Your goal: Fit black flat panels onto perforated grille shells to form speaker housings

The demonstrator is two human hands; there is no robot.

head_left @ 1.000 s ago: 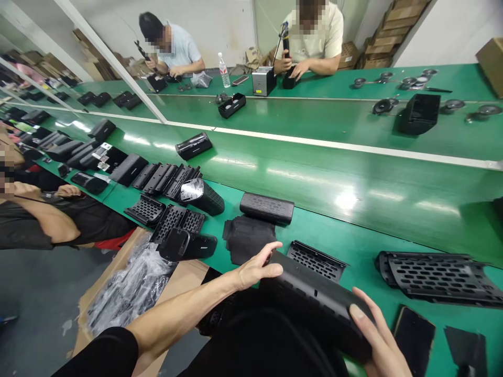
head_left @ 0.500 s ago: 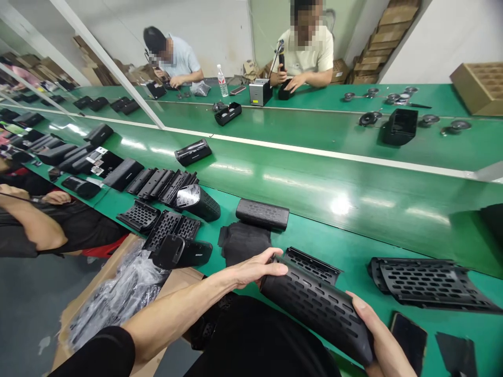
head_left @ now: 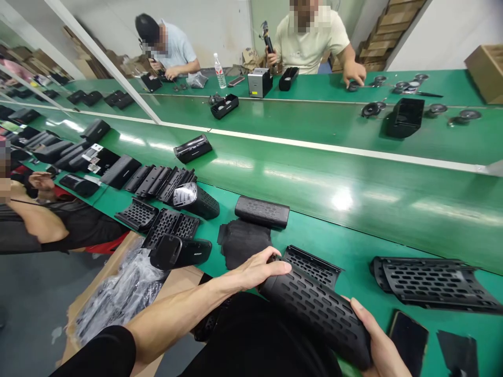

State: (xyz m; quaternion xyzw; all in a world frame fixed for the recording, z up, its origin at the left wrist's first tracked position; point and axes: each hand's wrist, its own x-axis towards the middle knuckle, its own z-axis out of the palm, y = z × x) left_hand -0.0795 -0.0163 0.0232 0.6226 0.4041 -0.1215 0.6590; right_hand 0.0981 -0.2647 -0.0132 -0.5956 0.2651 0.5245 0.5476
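Note:
A long black speaker housing (head_left: 318, 309) with rows of slots lies tilted across my lap at the table's front edge. My left hand (head_left: 271, 266) is closed around its far left end, thumb on top. At the near right end, my right hand (head_left: 371, 332) grips the other side, its lower fingers hidden beneath. Just behind the housing lies a slotted grille panel (head_left: 312, 264), partly covered by it. A stack of black sheets (head_left: 243, 243) is close to my left hand. Right of my right hand lies a phone (head_left: 408, 340).
More slotted panels (head_left: 432, 283) lie at the right, near a dark sheet (head_left: 458, 351). Finished-looking housings (head_left: 196, 199) and grilles crowd the left. A carton with plastic-wrapped parts (head_left: 118, 298) stands below. Across the green belt (head_left: 314, 183), two people work; another sits at left.
The housing in my hands has rolled slightly, with both hands still on it. Across the belt, a person has let go of a black box and reached right to a round speaker driver.

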